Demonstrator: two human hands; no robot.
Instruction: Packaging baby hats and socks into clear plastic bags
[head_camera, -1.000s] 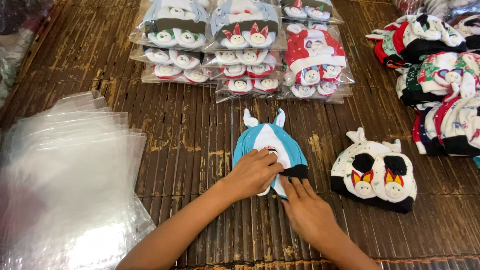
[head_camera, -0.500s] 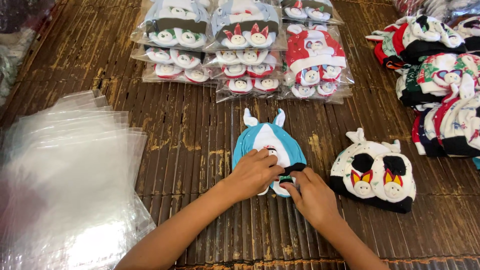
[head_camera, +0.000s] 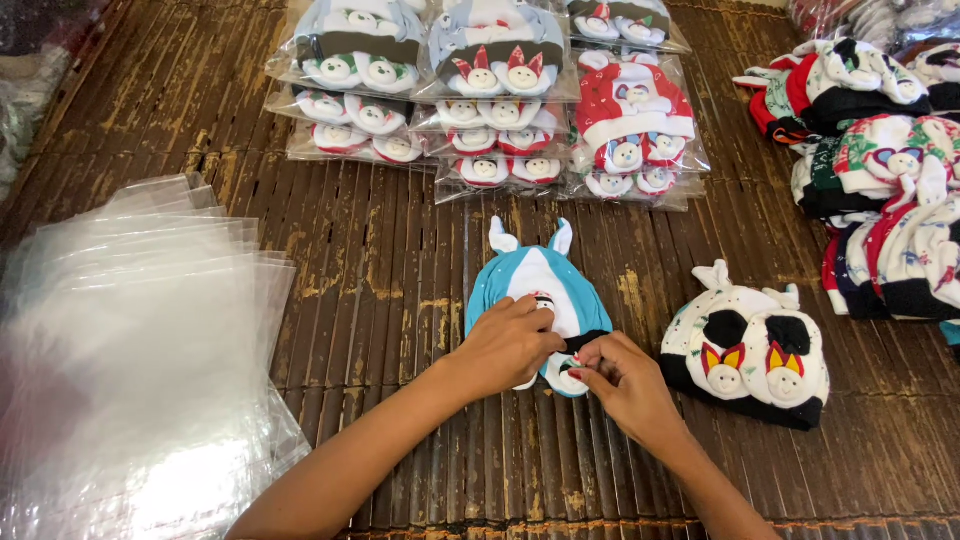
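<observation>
A teal and white baby hat (head_camera: 540, 285) with two white ears lies flat on the dark slatted mat (head_camera: 400, 250). My left hand (head_camera: 505, 345) rests on its lower half, fingers pressing near a small animal face on the front. My right hand (head_camera: 625, 385) pinches the hat's dark lower edge at the right, next to a small round face piece. Both hands touch the hat. To the right lies a white and black hat (head_camera: 748, 350) with two small bear faces, apart from my hands.
A stack of clear plastic bags (head_camera: 130, 350) lies at the left. Several bagged hats (head_camera: 480, 90) sit in rows at the back. A pile of loose hats (head_camera: 880, 170) in red, white, green and black fills the right edge.
My right hand has moved up and left from the hat's lower right onto its bottom edge, closing in beside my left hand. The hat stays in place.
</observation>
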